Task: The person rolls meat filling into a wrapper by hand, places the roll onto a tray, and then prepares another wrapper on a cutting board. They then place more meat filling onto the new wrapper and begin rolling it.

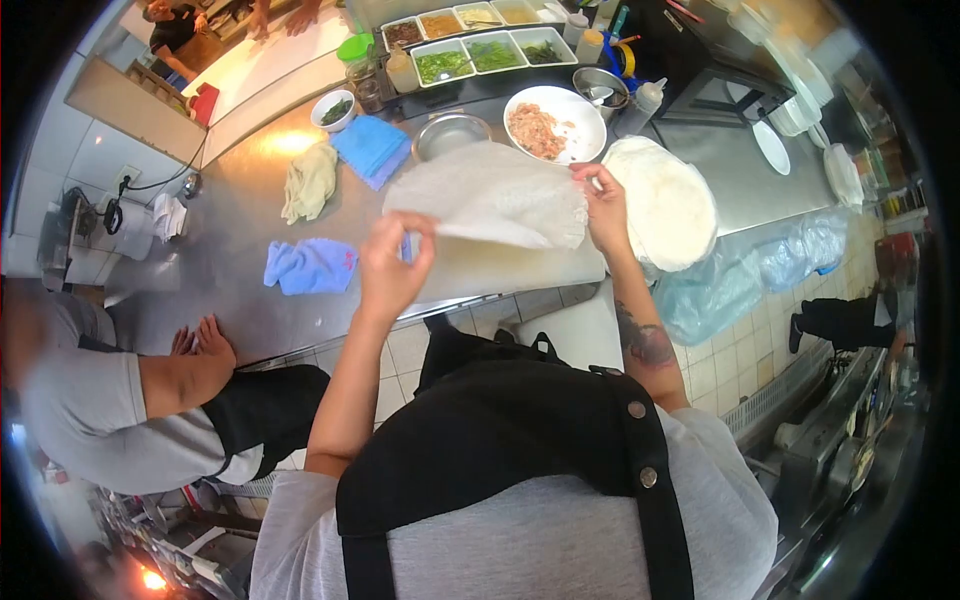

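A thin, pale, slightly see-through sheet of dough point(490, 190) is stretched between my hands above a cutting board point(500, 270). My left hand point(395, 262) pinches its near left edge. At the far right edge, my right hand point(603, 207) grips the sheet between thumb and fingers. Just right of that hand lies a stack of round white dough sheets point(662, 203). Behind the held sheet are a white bowl point(585, 140) of shredded pinkish filling point(537, 130) and a metal bowl point(450, 130), partly covered by the sheet.
Blue cloths point(372, 148) and a beige cloth point(310, 183) lie left on the steel counter. Trays of chopped greens point(492, 53) and squeeze bottles point(640, 108) stand at the back. Plastic bags point(710, 295) hang over the right edge. A co-worker point(90, 400) leans on the counter at left.
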`<state>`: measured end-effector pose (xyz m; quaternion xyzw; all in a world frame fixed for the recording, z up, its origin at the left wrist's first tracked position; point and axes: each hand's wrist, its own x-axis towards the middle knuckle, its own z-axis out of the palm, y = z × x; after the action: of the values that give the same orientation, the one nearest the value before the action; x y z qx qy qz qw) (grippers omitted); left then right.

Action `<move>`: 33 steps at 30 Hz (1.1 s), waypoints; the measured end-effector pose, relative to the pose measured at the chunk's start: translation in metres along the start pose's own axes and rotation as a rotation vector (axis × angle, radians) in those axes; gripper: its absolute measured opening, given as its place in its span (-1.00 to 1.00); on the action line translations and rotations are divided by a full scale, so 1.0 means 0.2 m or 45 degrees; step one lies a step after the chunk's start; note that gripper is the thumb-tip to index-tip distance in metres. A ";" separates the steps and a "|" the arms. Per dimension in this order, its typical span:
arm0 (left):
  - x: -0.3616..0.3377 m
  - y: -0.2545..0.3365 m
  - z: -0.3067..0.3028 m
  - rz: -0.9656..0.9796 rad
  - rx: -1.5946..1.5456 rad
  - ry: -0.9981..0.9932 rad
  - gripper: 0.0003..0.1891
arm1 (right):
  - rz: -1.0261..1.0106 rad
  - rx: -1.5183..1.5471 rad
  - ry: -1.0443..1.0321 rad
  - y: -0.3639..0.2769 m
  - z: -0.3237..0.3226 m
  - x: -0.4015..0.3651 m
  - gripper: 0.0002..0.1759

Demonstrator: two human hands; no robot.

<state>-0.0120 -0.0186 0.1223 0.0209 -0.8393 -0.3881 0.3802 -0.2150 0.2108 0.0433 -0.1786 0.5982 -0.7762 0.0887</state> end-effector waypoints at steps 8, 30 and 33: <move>-0.52 -0.15 0.34 0.054 0.085 -0.735 -0.78 | 0.597 -0.145 -0.039 0.37 -0.12 0.01 -0.60; -0.52 -0.19 0.37 -0.340 0.417 -0.793 -0.67 | -0.176 -1.375 -0.318 0.37 0.25 0.24 -0.73; -0.55 -0.19 0.39 -0.430 0.298 -0.724 -0.63 | -0.290 -1.527 -0.454 0.43 0.29 0.29 -0.73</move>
<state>0.0044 0.0402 -0.0039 0.0941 -0.9351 -0.3369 0.0565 -0.2530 0.1151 -0.0158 -0.3863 0.8821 -0.2692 -0.0116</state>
